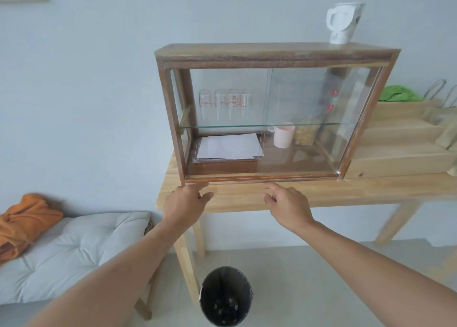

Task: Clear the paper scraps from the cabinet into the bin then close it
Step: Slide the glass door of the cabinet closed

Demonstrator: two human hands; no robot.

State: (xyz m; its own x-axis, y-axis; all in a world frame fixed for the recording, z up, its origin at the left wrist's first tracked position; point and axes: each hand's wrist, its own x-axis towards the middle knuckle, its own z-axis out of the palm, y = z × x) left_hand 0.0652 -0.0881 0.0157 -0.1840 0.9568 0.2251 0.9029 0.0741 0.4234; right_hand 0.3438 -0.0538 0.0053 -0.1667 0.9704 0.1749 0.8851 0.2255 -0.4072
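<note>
The cabinet (272, 114) front at twelve o'clock looks open on its left half; glass (309, 119) seems to block the right. A glass shelf (222, 127) limits headroom over the papers (228, 145).

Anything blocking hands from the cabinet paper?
Nothing visible: sliding glass seems stacked over the right half, leaving the paper uncovered, though clear glass is hard to rule out. Left hand and right hand are at the sill.
</note>
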